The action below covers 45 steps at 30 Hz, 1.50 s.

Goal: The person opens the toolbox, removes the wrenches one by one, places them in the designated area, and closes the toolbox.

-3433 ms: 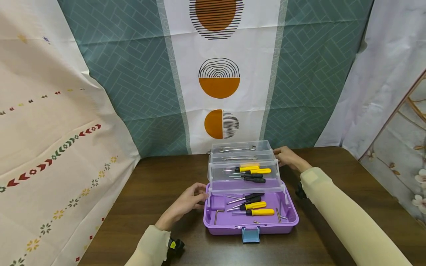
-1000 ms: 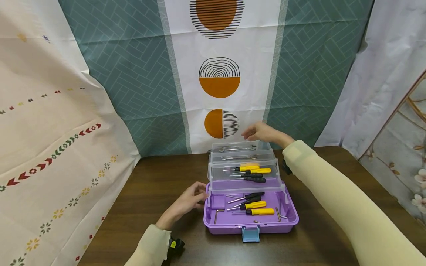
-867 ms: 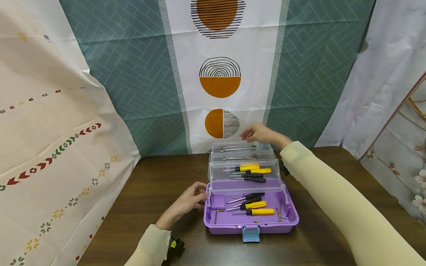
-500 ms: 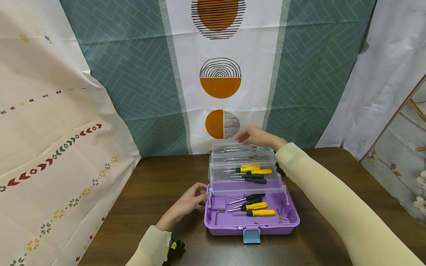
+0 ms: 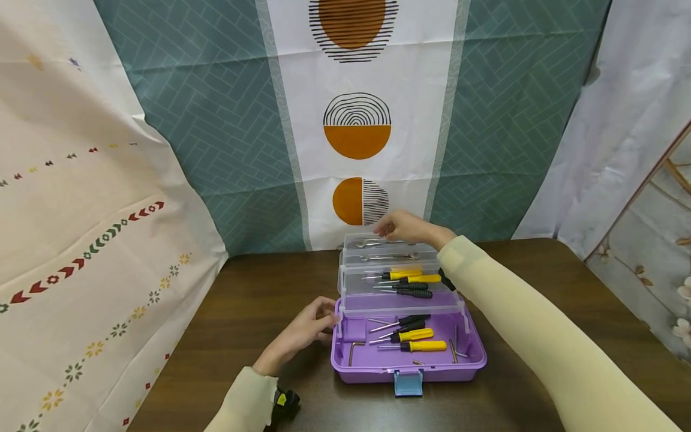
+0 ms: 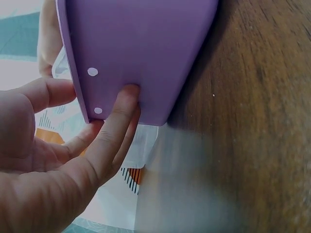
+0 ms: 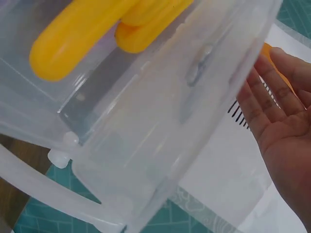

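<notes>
A purple toolbox (image 5: pixel 364 376) stands open on the table, its clear tiered trays (image 5: pixel 356 303) raised behind it. Fingertips of my left hand (image 5: pixel 305 327) press its left side wall, and the thumb touches the rim; the left wrist view shows the fingers nearly straight. Over the top tier reaches my right hand (image 5: pixel 408 228), partly covering a wrench (image 5: pixel 369 243). In the right wrist view its straight fingers lie behind the clear plastic edge, holding nothing visible. A second wrench (image 5: pixel 390 257) lies one tier below. Yellow screwdrivers (image 5: pixel 429 346) and black screwdrivers (image 5: pixel 414 294) fill the trays and base.
Hex keys (image 5: pixel 351 354) lie in the purple base. A blue latch (image 5: pixel 408 384) hangs at the toolbox's front. The brown wooden table (image 5: pixel 259 282) extends to both sides. Patterned curtains (image 5: pixel 243 150) hang behind the table and at its sides.
My right hand has left the toolbox's right side, risen over the top tier, then slid left and slightly down along it. The left hand and the toolbox have stayed in place.
</notes>
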Each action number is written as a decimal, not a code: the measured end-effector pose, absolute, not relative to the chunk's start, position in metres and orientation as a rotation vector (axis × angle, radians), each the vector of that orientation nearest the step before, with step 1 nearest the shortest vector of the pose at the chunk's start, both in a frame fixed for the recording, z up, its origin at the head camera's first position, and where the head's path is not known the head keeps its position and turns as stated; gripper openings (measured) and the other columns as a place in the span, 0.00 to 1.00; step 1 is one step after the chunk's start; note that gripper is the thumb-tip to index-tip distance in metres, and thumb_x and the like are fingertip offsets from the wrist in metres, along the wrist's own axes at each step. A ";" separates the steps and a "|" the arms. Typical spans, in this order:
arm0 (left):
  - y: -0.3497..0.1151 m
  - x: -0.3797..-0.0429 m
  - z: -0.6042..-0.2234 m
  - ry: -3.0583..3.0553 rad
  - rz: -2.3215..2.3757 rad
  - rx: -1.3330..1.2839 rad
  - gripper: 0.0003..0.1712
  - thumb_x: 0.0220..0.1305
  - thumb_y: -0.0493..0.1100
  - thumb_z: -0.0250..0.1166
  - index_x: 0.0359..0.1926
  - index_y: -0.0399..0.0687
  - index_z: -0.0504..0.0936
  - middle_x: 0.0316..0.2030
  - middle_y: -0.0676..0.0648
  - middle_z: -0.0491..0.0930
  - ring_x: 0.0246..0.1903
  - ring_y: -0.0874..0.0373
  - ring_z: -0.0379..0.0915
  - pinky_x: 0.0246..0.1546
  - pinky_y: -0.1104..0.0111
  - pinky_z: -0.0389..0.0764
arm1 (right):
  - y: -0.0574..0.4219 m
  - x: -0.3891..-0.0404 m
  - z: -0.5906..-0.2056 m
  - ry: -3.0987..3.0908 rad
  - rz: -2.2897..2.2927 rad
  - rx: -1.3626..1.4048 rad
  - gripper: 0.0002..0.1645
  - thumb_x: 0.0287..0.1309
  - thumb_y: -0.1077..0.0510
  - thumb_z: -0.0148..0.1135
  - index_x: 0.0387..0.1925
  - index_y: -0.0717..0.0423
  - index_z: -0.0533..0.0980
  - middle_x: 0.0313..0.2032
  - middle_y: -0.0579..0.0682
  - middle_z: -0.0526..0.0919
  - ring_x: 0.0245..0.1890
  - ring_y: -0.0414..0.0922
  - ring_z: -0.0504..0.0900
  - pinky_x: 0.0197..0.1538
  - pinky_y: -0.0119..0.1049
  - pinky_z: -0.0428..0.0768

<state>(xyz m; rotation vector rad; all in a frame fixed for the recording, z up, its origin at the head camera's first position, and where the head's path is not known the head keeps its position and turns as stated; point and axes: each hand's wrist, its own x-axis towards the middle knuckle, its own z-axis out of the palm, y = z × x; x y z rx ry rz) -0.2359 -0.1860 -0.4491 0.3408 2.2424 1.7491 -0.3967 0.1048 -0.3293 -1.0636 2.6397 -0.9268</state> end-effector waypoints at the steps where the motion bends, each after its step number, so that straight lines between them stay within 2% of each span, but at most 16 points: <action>1: -0.186 -0.236 -0.449 2.239 1.752 0.345 0.23 0.74 0.39 0.61 0.63 0.31 0.68 0.49 0.37 0.77 0.47 0.50 0.81 0.46 0.56 0.88 | 0.104 -0.397 -0.330 2.636 -0.920 -1.084 0.18 0.67 0.76 0.57 0.56 0.71 0.80 0.52 0.68 0.84 0.53 0.60 0.83 0.57 0.50 0.84; 7: -0.187 -0.238 -0.450 2.243 1.732 0.362 0.24 0.75 0.41 0.61 0.64 0.32 0.68 0.50 0.36 0.78 0.47 0.51 0.81 0.46 0.56 0.89 | 0.098 -0.399 -0.333 2.653 -0.850 -1.129 0.20 0.64 0.79 0.55 0.55 0.73 0.80 0.53 0.70 0.83 0.53 0.63 0.83 0.57 0.51 0.84; 17: -0.188 -0.238 -0.449 2.264 1.718 0.345 0.23 0.75 0.40 0.61 0.63 0.33 0.69 0.50 0.37 0.76 0.48 0.50 0.80 0.47 0.52 0.88 | 0.090 -0.400 -0.337 2.718 -0.736 -1.121 0.20 0.64 0.78 0.57 0.56 0.74 0.80 0.51 0.66 0.86 0.52 0.60 0.83 0.58 0.51 0.83; 22: -0.188 -0.238 -0.449 2.251 1.724 0.353 0.24 0.75 0.40 0.61 0.64 0.32 0.68 0.50 0.37 0.76 0.48 0.50 0.80 0.47 0.53 0.88 | 0.089 -0.402 -0.342 2.754 -0.669 -1.182 0.20 0.61 0.79 0.57 0.54 0.74 0.81 0.47 0.65 0.87 0.49 0.60 0.84 0.57 0.51 0.84; 34: -0.187 -0.239 -0.452 2.238 1.751 0.348 0.22 0.74 0.39 0.62 0.62 0.33 0.69 0.48 0.38 0.77 0.45 0.52 0.80 0.45 0.57 0.89 | 0.084 -0.404 -0.348 2.832 -0.532 -1.096 0.21 0.61 0.78 0.58 0.54 0.69 0.83 0.47 0.61 0.87 0.50 0.55 0.84 0.59 0.48 0.83; 45: -0.188 -0.237 -0.449 2.240 1.743 0.363 0.23 0.75 0.40 0.61 0.63 0.32 0.69 0.49 0.37 0.76 0.46 0.52 0.80 0.47 0.55 0.88 | 0.074 -0.402 -0.348 2.915 -0.308 -1.169 0.22 0.58 0.79 0.56 0.49 0.65 0.87 0.44 0.59 0.88 0.49 0.55 0.84 0.60 0.47 0.82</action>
